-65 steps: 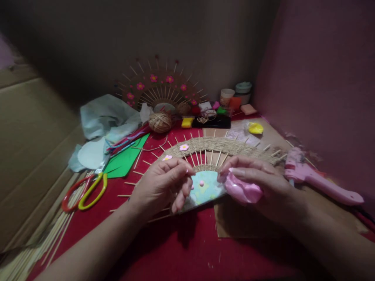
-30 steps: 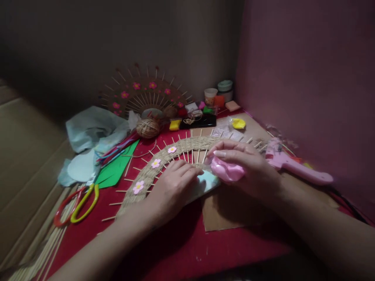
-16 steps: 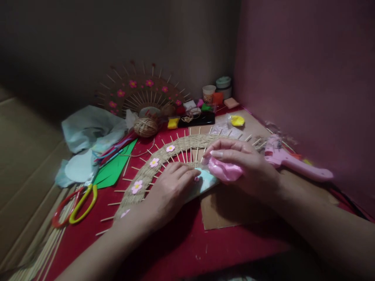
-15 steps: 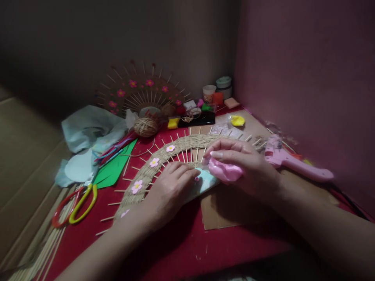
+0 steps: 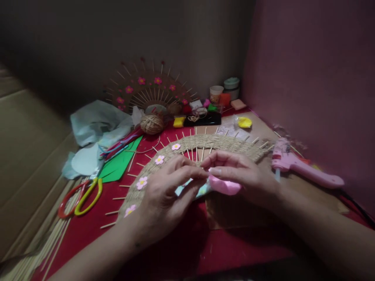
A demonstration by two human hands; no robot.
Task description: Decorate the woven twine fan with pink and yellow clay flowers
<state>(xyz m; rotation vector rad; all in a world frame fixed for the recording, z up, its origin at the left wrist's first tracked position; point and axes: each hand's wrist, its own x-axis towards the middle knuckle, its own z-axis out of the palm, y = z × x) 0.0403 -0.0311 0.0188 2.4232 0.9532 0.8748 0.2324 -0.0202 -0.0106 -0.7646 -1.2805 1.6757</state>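
Observation:
My right hand [image 5: 240, 173] is closed around a soft pink lump of modelling clay [image 5: 224, 185], which looks wrapped in shiny plastic. Close beside it, my left hand [image 5: 172, 187] pinches with thumb and forefinger; whatever is between those fingertips is too small or hidden. Both sets of fingertips nearly meet above the woven half-round fan [image 5: 187, 145], whose thin sticks poke out along its curve. Pink flowers with yellow centres, such as this flower [image 5: 142, 183], dot its left side. A pale blue piece [image 5: 203, 190] at the fan's base is partly covered by my hands.
A pink glue gun [image 5: 304, 168] lies on cardboard [image 5: 316, 199] at right. Scissors [image 5: 89, 199], green sheet [image 5: 121, 164] and thin sticks [image 5: 52, 242] are at left. Behind are a twine ball [image 5: 152, 123], a phone [image 5: 206, 119], yellow clay [image 5: 244, 122] and a finished-looking fan [image 5: 149, 84].
My left hand has lifted off the fan's base, and its fingers have come together beside my right fingertips. The right hand still holds the pink clay. The whole view has shifted slightly.

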